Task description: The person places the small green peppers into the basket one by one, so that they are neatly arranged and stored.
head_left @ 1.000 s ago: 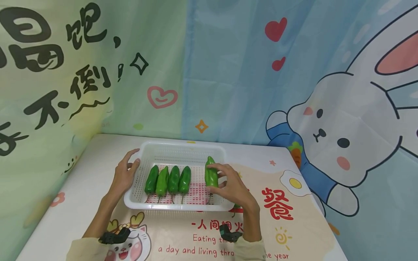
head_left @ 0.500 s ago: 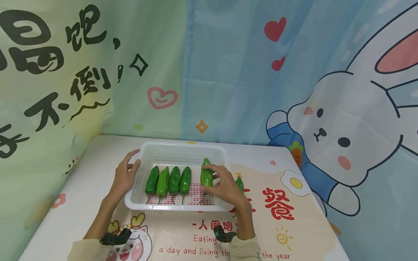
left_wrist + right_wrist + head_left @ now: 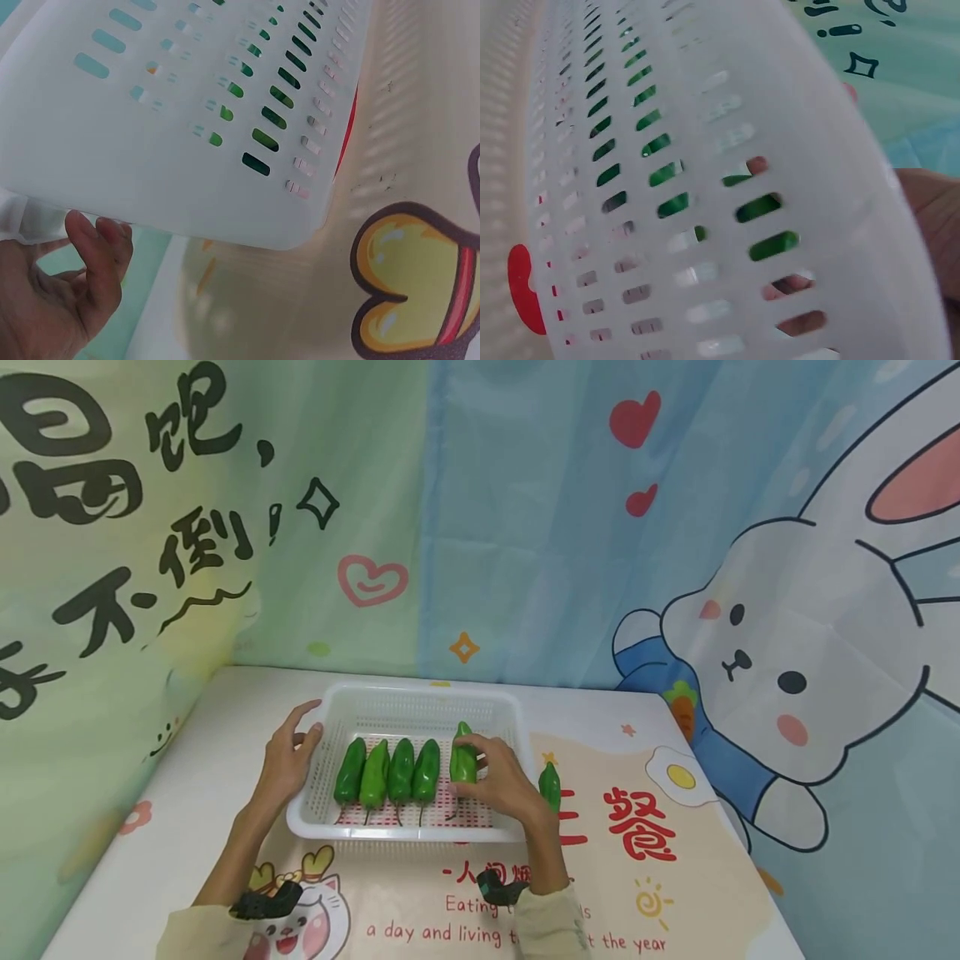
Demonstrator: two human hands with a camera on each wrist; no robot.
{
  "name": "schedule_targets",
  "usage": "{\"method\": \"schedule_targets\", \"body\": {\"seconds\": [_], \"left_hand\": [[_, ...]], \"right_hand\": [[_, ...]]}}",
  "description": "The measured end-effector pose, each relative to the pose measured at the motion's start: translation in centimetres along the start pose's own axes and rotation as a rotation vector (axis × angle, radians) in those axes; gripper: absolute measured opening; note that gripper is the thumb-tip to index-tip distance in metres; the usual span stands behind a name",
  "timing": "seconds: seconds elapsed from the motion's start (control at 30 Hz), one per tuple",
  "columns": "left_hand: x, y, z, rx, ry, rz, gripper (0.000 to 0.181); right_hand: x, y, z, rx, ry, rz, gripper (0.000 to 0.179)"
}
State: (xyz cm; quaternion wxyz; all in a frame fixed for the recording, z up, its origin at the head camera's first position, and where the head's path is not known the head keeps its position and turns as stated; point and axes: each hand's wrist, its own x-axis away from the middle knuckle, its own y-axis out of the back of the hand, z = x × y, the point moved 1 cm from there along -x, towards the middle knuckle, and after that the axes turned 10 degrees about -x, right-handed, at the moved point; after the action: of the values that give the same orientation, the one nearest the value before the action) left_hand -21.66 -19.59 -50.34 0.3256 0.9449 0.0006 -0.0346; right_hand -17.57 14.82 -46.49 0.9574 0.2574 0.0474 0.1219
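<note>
A white plastic basket (image 3: 420, 835) with slotted walls stands on the table, several green chili peppers (image 3: 401, 770) lying side by side inside it, stems toward the person. My left hand (image 3: 288, 756) holds the basket's left rim, thumb and fingers at its edge; the left wrist view shows those curled fingers (image 3: 94, 247) against the rim. Inside the basket's right half, my right hand (image 3: 498, 777) pinches another green pepper (image 3: 463, 762) between thumb and fingers, tip pointing away and stem toward the person. Through the slots in the right wrist view, parts of this pepper (image 3: 772, 246) show; the basket wall hides most of that hand.
One more green pepper (image 3: 550, 787) lies on the table just outside the basket's right side. A printed mat (image 3: 615, 893) with letters and drawings covers the front of the table. Behind the table hangs a patterned cloth (image 3: 517, 568).
My right hand has moved left inside the basket with the pepper, closer to the row. The pepper outside on the right has come into fuller view. My left hand stays on the rim.
</note>
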Motion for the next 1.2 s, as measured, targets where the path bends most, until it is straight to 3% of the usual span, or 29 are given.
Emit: {"method": "schedule_targets", "body": {"seconds": [0.5, 1.2], "left_hand": [[-0.1, -0.1, 0.2, 0.010, -0.017, -0.001, 0.055], [-0.1, -0.2, 0.2, 0.001, 0.002, -0.004, 0.055]], "right_hand": [[-1.5, -1.1, -0.4, 0.071, 0.018, 0.054, 0.064], [-3.0, -2.4, -0.7, 0.139, -0.081, 0.109, 0.070]]}}
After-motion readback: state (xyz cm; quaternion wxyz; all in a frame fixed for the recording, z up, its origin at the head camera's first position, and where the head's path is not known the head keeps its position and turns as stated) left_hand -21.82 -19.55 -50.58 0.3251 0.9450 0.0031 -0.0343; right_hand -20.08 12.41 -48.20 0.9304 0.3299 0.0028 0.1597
